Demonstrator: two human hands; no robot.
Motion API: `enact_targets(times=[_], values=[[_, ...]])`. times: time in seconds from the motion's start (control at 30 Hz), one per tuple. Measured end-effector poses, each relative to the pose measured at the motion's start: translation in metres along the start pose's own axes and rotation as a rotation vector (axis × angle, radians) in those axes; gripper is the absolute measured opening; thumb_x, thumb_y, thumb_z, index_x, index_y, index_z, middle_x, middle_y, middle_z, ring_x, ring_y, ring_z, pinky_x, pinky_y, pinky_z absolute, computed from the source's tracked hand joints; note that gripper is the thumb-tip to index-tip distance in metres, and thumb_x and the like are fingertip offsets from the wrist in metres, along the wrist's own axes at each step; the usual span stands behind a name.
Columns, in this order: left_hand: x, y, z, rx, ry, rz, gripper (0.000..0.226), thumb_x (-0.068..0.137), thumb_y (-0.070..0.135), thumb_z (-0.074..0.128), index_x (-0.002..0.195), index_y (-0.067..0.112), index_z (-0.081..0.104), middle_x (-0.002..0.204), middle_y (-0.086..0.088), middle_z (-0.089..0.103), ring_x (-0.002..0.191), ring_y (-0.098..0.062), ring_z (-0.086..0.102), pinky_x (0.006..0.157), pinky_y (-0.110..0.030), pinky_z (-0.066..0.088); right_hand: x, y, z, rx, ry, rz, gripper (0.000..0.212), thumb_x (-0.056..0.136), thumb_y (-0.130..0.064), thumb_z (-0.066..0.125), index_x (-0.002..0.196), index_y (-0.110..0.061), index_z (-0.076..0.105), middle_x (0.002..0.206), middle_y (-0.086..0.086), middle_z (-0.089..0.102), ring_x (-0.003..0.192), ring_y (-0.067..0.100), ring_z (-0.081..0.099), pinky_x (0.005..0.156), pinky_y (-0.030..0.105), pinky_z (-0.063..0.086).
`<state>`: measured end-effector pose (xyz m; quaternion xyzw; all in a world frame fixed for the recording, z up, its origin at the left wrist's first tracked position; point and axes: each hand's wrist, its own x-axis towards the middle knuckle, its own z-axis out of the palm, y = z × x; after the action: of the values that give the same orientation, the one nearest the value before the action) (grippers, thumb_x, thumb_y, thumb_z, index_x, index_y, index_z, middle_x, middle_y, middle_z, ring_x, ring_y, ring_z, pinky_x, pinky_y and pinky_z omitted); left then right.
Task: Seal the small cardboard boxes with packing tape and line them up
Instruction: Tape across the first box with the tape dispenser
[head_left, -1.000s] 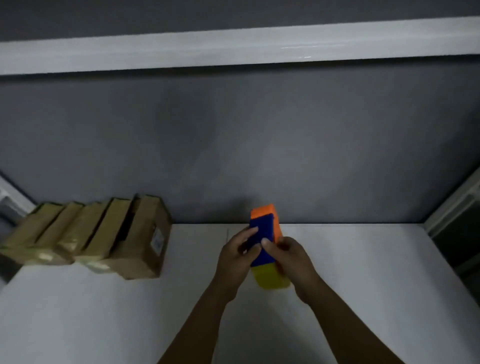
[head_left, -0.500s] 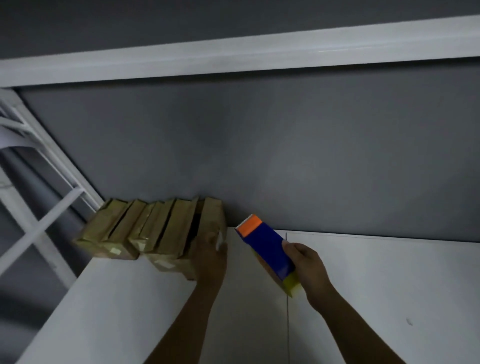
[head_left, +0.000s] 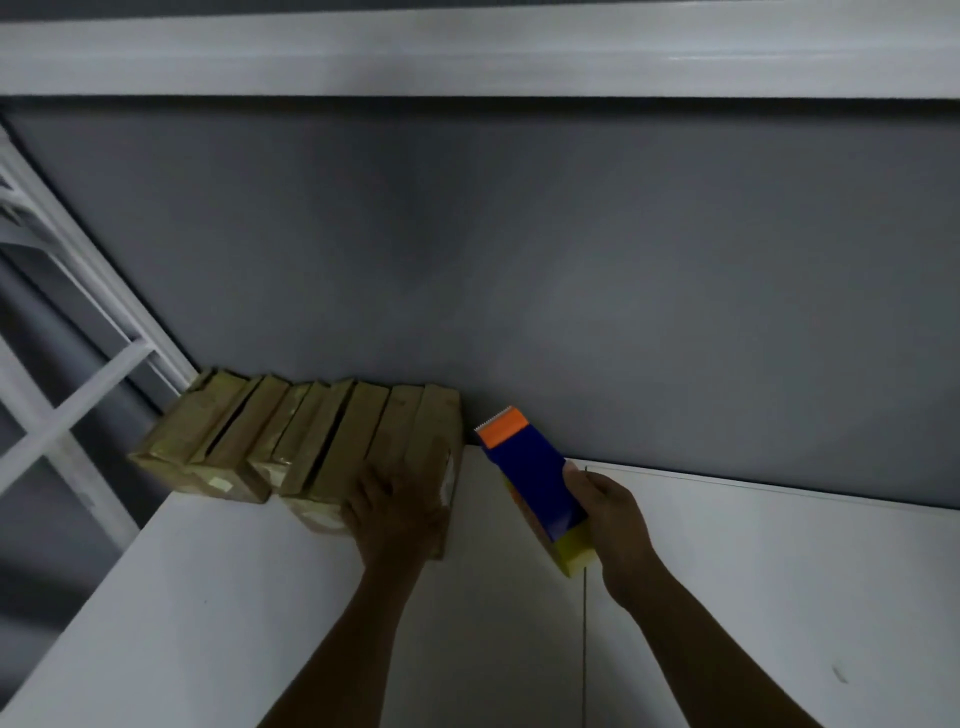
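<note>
Several small brown cardboard boxes (head_left: 291, 447) stand in a leaning row at the back left of the white table (head_left: 779, 597), against the grey wall. My left hand (head_left: 397, 512) lies on the front of the rightmost box (head_left: 434, 431), fingers spread over it. My right hand (head_left: 610, 519) grips a tape dispenser (head_left: 535, 486) with a blue body, an orange toothed head and a yellow base. The dispenser is held tilted just right of the row, apart from the boxes.
A grey wall (head_left: 519, 260) rises directly behind the table, with a white beam (head_left: 467, 52) above. White frame bars (head_left: 78, 322) stand off the table's left edge. A seam (head_left: 584, 623) runs down the tabletop.
The view swung left toward the boxes. My left hand let go of the dispenser and moved onto the rightmost box. My right hand carried the dispenser along, tilting it.
</note>
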<state>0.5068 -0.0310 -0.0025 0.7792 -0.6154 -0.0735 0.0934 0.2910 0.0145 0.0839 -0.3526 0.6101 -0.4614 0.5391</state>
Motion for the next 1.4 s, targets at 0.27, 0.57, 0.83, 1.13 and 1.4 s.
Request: enact_targets(times=[0.27, 0.57, 0.83, 1.13, 1.4], values=[[-0.017, 0.005, -0.013, -0.381, -0.131, -0.105, 0.104, 0.057, 0.047, 0.079, 0.142, 0.016, 0.027, 0.142, -0.016, 0.024, 0.130, -0.039, 0.029, 0.106, -0.044, 0.034, -0.010, -0.008, -0.016, 0.086, 0.053, -0.029, 0.031, 0.094, -0.034, 0.050, 0.093, -0.008, 0.066, 0.084, 0.008, 0.072, 0.074, 0.016, 0.068, 0.062, 0.023, 0.051], [-0.030, 0.060, -0.001, -0.464, -0.175, 0.344, 0.094, 0.047, 0.053, 0.062, 0.135, 0.026, 0.041, 0.130, -0.011, 0.039, 0.116, -0.030, 0.041, 0.093, -0.036, 0.043, -0.031, -0.028, -0.108, 0.011, 0.228, -0.114, 0.028, 0.086, -0.027, 0.064, 0.102, -0.005, 0.063, 0.092, 0.008, 0.070, 0.077, 0.016, 0.067, 0.055, 0.017, 0.048], [-0.078, 0.169, 0.014, -0.366, -0.362, 0.692, 0.113, 0.045, 0.063, 0.063, 0.144, 0.024, 0.027, 0.144, 0.002, 0.018, 0.137, -0.015, 0.011, 0.105, -0.020, 0.015, -0.052, -0.029, -0.236, -0.024, 0.284, -0.182, 0.020, 0.089, -0.026, 0.059, 0.097, -0.008, 0.063, 0.084, -0.001, 0.071, 0.068, 0.005, 0.068, 0.053, 0.012, 0.049], [-0.165, 0.276, 0.067, -0.150, -0.546, 0.974, 0.098, 0.063, 0.069, 0.051, 0.141, 0.047, -0.004, 0.154, 0.004, 0.006, 0.144, -0.015, -0.007, 0.118, -0.039, -0.009, -0.077, -0.025, -0.387, -0.215, 0.162, -0.166, 0.039, 0.091, -0.038, 0.053, 0.082, -0.003, 0.069, 0.071, 0.008, 0.072, 0.067, 0.020, 0.070, 0.064, 0.028, 0.055], [-0.214, 0.290, 0.073, -0.051, -0.452, 0.791, 0.098, 0.087, 0.031, 0.065, 0.145, 0.028, -0.014, 0.153, 0.006, -0.018, 0.140, -0.013, -0.017, 0.120, -0.040, 0.008, -0.090, -0.015, -0.423, -0.223, 0.083, -0.119, 0.043, 0.091, -0.037, 0.054, 0.076, -0.001, 0.069, 0.068, 0.015, 0.069, 0.065, 0.025, 0.070, 0.066, 0.034, 0.056]])
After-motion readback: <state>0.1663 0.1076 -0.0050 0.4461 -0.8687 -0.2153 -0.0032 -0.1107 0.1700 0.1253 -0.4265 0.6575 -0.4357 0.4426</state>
